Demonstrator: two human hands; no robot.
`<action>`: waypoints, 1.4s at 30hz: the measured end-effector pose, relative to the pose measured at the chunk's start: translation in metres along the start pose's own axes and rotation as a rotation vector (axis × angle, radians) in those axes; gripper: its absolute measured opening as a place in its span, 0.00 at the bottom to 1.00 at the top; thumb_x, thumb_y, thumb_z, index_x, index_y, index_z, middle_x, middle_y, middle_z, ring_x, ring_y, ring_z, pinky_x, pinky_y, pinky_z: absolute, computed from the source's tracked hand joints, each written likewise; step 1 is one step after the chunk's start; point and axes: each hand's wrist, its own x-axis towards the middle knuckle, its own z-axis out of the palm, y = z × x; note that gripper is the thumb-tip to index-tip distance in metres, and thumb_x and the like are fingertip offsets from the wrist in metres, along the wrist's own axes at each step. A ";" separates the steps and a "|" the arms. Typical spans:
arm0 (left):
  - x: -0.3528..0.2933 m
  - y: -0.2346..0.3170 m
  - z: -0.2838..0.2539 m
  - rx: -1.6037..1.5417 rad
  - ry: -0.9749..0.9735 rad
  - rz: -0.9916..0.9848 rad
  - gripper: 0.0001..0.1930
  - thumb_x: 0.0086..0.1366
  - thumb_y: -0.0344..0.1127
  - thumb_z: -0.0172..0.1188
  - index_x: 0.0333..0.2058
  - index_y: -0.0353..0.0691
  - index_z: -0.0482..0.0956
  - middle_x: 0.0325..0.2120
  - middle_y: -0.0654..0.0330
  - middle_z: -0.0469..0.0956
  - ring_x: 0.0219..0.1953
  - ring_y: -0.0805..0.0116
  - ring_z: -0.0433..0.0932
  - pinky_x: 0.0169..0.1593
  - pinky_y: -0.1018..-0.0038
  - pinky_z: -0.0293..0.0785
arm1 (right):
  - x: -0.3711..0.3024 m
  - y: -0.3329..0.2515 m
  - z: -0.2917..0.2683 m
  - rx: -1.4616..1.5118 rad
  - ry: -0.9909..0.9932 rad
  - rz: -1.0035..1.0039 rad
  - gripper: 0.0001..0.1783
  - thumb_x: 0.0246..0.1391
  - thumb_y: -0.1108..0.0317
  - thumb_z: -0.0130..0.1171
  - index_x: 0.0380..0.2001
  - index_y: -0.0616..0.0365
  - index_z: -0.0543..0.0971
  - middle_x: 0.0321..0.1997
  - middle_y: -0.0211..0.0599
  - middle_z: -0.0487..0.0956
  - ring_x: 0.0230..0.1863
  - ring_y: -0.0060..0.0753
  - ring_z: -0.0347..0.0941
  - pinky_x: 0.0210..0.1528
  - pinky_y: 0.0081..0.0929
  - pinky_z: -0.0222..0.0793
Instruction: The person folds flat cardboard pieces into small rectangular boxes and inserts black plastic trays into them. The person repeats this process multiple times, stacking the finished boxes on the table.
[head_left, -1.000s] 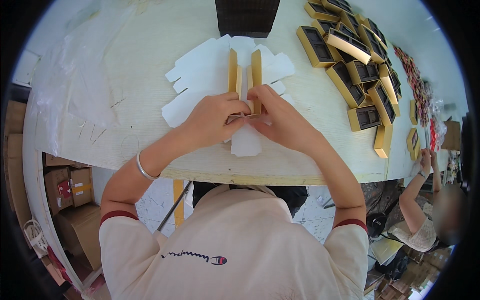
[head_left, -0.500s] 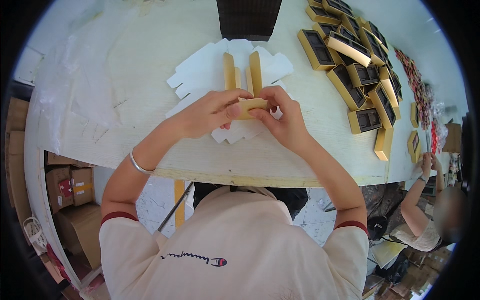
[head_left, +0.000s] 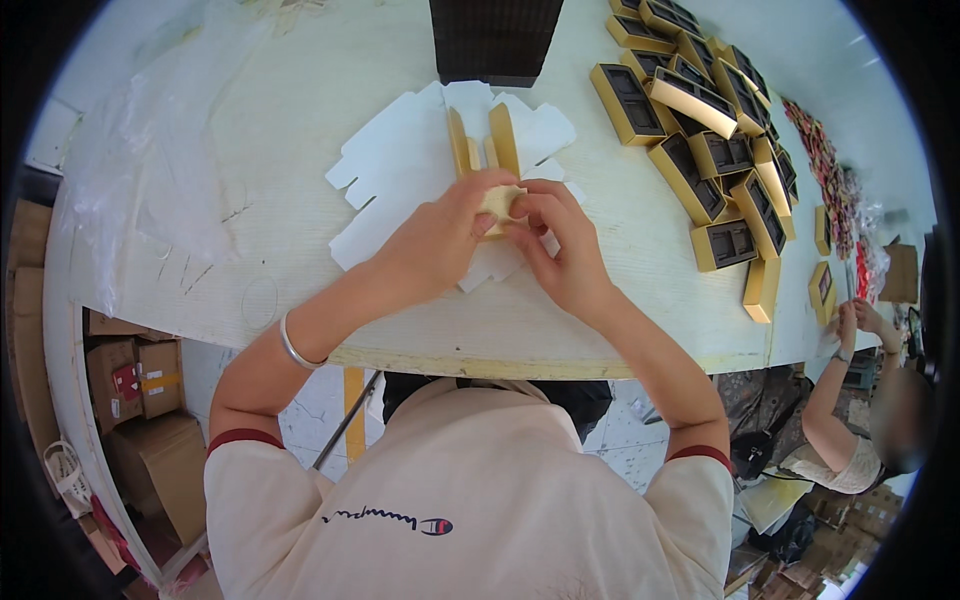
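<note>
Gold box (head_left: 506, 150), L hand (head_left: 435, 235) gripping, R hand (head_left: 565, 245) ditto

Site: packing workshop, by appearance. Evidence: long worktable (head_left: 285, 115) with a part-folded gold box (head_left: 505, 138) at centre; heap of gold boxes (head_left: 692, 105) at 2 o'clock; brown cartons (head_left: 160, 480) low at 8 o'clock; clear plastic sheet (head_left: 150, 190) at 10 o'clock; second person (head_left: 832, 462) at 4 o'clock.

Our cream T-shirt (head_left: 520, 480) with maroon sleeve bands (head_left: 247, 436) and dark chest script (head_left: 375, 518), our silver left-wrist bangle (head_left: 287, 343)
</note>
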 end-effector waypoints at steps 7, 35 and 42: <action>0.000 -0.009 0.007 0.045 0.176 0.045 0.09 0.62 0.28 0.56 0.42 0.38 0.71 0.41 0.57 0.71 0.24 0.66 0.74 0.31 0.72 0.71 | 0.005 0.006 -0.003 -0.561 0.018 -0.368 0.10 0.42 0.77 0.62 0.32 0.60 0.75 0.41 0.38 0.71 0.32 0.34 0.69 0.31 0.31 0.67; -0.027 -0.002 -0.022 0.467 -0.058 0.189 0.20 0.47 0.32 0.69 0.41 0.40 0.75 0.49 0.58 0.69 0.45 0.58 0.71 0.45 0.69 0.72 | 0.011 -0.033 -0.037 -0.278 -0.159 -0.220 0.21 0.45 0.77 0.61 0.47 0.59 0.76 0.30 0.41 0.76 0.32 0.42 0.71 0.34 0.35 0.67; -0.021 -0.002 -0.034 0.396 -0.136 0.218 0.18 0.44 0.35 0.71 0.32 0.39 0.73 0.44 0.59 0.72 0.48 0.57 0.69 0.46 0.67 0.72 | 0.009 -0.005 -0.045 -0.438 -0.497 -0.321 0.24 0.39 0.74 0.67 0.44 0.51 0.78 0.43 0.35 0.74 0.45 0.38 0.69 0.48 0.35 0.63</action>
